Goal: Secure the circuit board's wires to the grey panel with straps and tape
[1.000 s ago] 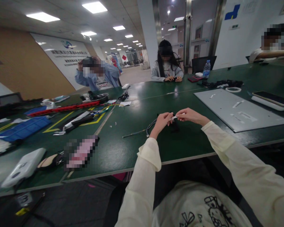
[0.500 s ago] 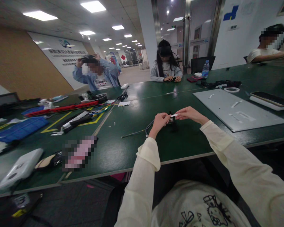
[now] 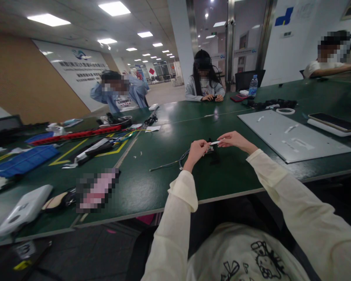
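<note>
In the head view we see the left hand point(image 3: 197, 150) and the right hand point(image 3: 234, 139) raised just above the green table point(image 3: 152, 183), a little way in from its near edge. Between them runs a small white strip point(image 3: 215, 143). Its long axis lies left to right and nearly level, tilting up slightly toward the right. Each grip is closed on one end: the left thumb and forefinger pinch the left end, and the right fingertips pinch the right end. The strip spans the gap, so neither hand is nearer to it than the other. Just below the strip sits a small black part point(image 3: 211, 151); we cannot tell whether the strip touches it. A thin dark cable point(image 3: 168, 164) trails from there to the left across the table. A grey panel point(image 3: 292, 136) lies well apart to the right.
</note>
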`<state>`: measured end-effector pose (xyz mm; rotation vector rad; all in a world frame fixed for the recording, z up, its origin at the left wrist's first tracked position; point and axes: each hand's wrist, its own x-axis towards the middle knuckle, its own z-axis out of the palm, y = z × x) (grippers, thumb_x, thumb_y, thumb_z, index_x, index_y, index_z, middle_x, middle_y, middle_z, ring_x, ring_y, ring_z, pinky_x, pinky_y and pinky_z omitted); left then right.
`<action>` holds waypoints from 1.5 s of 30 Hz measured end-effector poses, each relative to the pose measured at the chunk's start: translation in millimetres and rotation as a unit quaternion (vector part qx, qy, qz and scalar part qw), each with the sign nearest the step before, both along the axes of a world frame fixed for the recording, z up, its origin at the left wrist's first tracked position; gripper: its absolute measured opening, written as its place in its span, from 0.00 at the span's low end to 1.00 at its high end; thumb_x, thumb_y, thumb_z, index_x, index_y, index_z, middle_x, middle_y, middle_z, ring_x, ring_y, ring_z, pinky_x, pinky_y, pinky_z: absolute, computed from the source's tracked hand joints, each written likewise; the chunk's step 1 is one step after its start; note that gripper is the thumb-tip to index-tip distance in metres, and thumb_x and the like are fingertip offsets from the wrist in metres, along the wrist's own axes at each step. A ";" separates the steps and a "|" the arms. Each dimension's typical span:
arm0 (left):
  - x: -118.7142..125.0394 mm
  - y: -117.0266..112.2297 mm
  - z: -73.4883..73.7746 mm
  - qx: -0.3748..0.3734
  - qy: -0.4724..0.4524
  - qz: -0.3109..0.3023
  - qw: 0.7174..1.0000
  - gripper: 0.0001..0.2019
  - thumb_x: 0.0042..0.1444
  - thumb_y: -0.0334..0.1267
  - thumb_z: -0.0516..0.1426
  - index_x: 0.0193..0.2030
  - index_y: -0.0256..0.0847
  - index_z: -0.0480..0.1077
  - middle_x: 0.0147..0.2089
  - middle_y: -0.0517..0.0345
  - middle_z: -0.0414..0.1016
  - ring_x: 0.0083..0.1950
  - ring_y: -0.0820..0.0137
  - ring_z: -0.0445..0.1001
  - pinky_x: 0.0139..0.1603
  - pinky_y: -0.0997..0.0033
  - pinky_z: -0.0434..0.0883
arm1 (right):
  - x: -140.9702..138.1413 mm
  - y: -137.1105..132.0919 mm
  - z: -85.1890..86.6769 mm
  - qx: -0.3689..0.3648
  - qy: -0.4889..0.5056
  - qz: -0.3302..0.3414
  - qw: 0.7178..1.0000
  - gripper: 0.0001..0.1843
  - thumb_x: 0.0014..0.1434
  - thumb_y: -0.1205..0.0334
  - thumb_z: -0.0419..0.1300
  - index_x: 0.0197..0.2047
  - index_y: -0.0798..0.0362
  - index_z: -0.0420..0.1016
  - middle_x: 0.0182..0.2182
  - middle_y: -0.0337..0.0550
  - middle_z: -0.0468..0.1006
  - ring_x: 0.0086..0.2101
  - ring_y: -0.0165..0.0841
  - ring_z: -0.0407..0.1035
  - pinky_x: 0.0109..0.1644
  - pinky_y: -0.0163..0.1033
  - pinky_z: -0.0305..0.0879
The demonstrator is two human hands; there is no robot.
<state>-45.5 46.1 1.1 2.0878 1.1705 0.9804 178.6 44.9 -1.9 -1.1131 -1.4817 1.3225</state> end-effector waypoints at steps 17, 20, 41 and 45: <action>-1.9 2.9 1.6 0.004 0.012 0.025 1.000 0.18 0.55 0.51 0.54 0.25 0.38 0.68 0.17 0.65 0.65 0.19 0.78 0.62 0.23 0.78 0.59 | 11.3 8.9 -10.2 0.047 0.030 -0.064 0.996 0.15 0.43 0.61 0.71 0.36 0.57 0.81 0.35 0.46 0.82 0.39 0.35 0.76 0.51 0.39 0.71; -1.9 2.9 1.9 0.007 0.005 0.021 1.000 0.18 0.56 0.51 0.54 0.25 0.38 0.68 0.18 0.64 0.65 0.19 0.78 0.62 0.23 0.78 0.59 | 12.4 10.4 -11.0 0.018 0.044 -0.077 0.996 0.14 0.44 0.63 0.71 0.36 0.58 0.80 0.33 0.48 0.81 0.36 0.34 0.76 0.46 0.37 0.73; 1.8 -4.6 9.1 -0.066 -0.059 -0.052 0.995 0.21 0.53 0.55 0.56 0.26 0.37 0.68 0.20 0.63 0.66 0.18 0.80 0.60 0.20 0.79 0.57 | -9.6 -8.5 3.4 0.101 -0.096 0.056 0.989 0.19 0.52 0.48 0.63 0.34 0.58 0.78 0.24 0.40 0.74 0.25 0.26 0.66 0.27 0.30 0.59; 2.7 -0.9 6.5 -0.066 -0.076 -0.019 0.995 0.22 0.57 0.57 0.51 0.29 0.37 0.69 0.18 0.64 0.66 0.17 0.79 0.60 0.20 0.78 0.58 | -8.2 -6.7 6.4 0.111 -0.046 0.024 0.992 0.19 0.50 0.48 0.64 0.32 0.57 0.77 0.21 0.37 0.70 0.24 0.24 0.63 0.26 0.30 0.55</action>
